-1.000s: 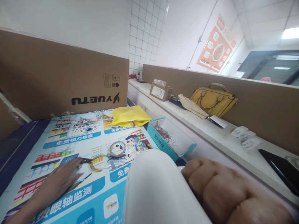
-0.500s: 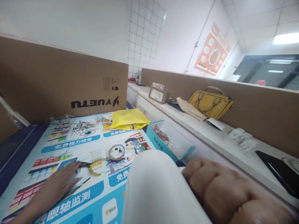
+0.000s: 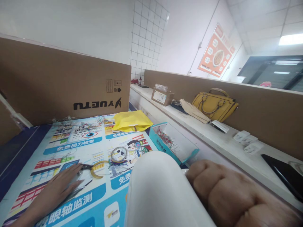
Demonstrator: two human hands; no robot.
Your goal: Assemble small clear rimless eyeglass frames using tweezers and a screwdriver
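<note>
My left hand (image 3: 58, 186) lies flat on the printed sheet, its fingers stretched out. Its fingertips reach the dark end of a yellow-handled hand tool (image 3: 96, 168) that looks like pliers; its jaws are hidden. Under the fingers is a clear plastic bag (image 3: 81, 186). Close to the camera, my right hand (image 3: 233, 195) is curled like a fist; what it holds, if anything, is hidden. Beside it a large white rounded object (image 3: 163, 192) rises from the bottom edge and blocks part of the table. Rings of wire or cord (image 3: 118, 155) lie right of the tool.
A yellow pouch (image 3: 132, 120) and an open teal box (image 3: 162, 142) with tangled coloured strands lie farther back. A cardboard panel (image 3: 59, 82) stands behind. On the white ledge (image 3: 227, 145) at right are a yellow handbag (image 3: 213, 105), a small carton (image 3: 162, 95) and a black phone-like slab (image 3: 282, 176).
The view has shifted slightly, so the surroundings sit a little farther right. Both hands and the objects keep their places.
</note>
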